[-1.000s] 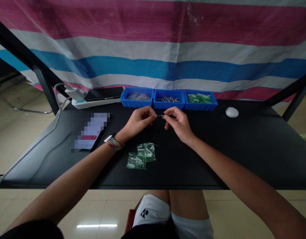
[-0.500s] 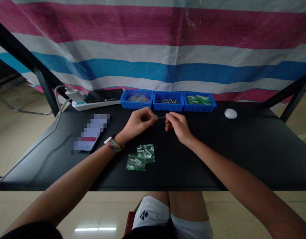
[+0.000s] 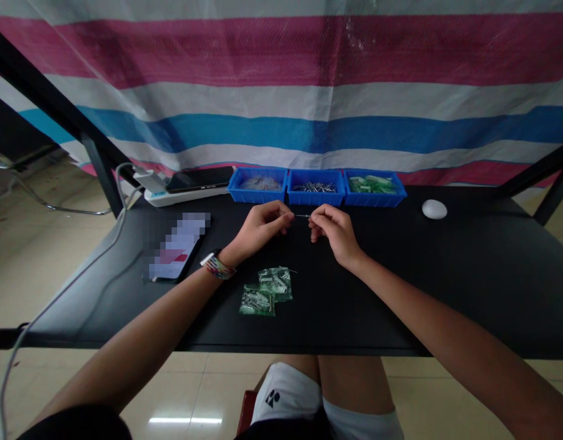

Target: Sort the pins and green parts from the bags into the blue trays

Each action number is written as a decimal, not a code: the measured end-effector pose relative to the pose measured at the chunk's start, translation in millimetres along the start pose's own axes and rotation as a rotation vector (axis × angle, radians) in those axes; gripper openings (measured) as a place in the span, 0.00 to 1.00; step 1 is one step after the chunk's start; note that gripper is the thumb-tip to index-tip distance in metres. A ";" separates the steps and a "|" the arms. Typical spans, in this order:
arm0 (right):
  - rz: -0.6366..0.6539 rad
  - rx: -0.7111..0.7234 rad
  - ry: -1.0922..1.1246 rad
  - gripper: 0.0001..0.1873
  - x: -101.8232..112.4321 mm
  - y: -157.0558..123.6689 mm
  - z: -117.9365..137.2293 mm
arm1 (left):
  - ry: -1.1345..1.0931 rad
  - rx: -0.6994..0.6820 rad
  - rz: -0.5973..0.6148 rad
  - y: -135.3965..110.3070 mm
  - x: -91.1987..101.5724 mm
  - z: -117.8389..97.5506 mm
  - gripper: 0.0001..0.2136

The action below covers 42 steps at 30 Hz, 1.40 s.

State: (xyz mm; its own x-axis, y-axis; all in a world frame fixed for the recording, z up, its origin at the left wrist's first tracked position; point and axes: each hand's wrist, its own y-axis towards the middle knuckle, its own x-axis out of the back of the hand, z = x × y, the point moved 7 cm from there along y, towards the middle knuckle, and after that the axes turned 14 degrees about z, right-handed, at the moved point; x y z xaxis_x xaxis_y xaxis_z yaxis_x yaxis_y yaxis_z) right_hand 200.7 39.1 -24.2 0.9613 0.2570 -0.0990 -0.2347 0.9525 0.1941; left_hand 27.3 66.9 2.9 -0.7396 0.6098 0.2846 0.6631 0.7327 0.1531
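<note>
Pinched between both hands is a thin metal screw-like pin (image 3: 302,216), held level above the table just in front of the blue bins. My left hand (image 3: 265,225) closes thumb and forefinger on its left end. My right hand (image 3: 335,231) grips the right end with its fingertips, the other fingers curled. The fingertips hide both ends. Below the hands, two small green-tinted plastic bags (image 3: 257,301) overlap on the table, with metal screws and pale plugs visible inside. In the middle blue bin (image 3: 316,197) lie many loose metal screws or nails.
The left blue bin (image 3: 256,195) holds clear small pieces, the right one (image 3: 375,199) green packets. Left of them, a dark phone (image 3: 200,178) rests on a white power strip (image 3: 185,195) with a cable. A second phone (image 3: 178,247) lies nearer. A white mouse (image 3: 434,209) sits right.
The camera view has shifted slightly, so everything appears a little further right. Both hands keep the thin pin stretched between their fingertips, with hardly any change in grip.
</note>
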 end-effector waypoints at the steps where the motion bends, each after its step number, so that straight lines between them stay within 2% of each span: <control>1: 0.006 0.005 -0.011 0.10 -0.6 0.0 0.8 | 0.003 0.008 0.005 0.1 -0.4 0.8 0.14; 11: 0.023 0.017 -0.070 0.07 -3.0 -0.4 3.6 | -0.023 0.007 0.020 0.9 0.6 2.9 0.14; 21: -0.001 -0.028 0.042 0.07 3.4 2.3 -7.5 | -0.036 -0.041 -0.022 2.3 -0.7 -1.0 0.09; 29: -0.036 0.020 -0.048 0.06 2.9 1.9 -3.4 | 0.031 -0.076 -0.017 1.4 0.7 1.2 0.08; 32: -0.066 0.045 -0.085 0.07 5.8 1.2 -0.2 | 0.063 -0.090 -0.023 1.1 2.3 0.3 0.11; 36: -0.165 0.114 -0.241 0.06 23.3 -0.3 11.6 | 0.054 -0.061 -0.018 1.4 2.0 -0.2 0.12; 42: -0.379 0.318 -0.682 0.05 57.4 3.1 43.4 | 0.024 -0.036 0.008 2.8 -2.2 3.2 0.10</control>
State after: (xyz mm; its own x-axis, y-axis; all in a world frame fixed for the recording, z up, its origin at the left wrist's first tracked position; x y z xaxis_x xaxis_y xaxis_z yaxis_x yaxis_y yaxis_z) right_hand 261.4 49.7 13.1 0.8671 -0.3237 0.3786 0.0753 0.8365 0.5427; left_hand 30.4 68.6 -0.3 -0.7315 0.6082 0.3083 0.6731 0.7162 0.1842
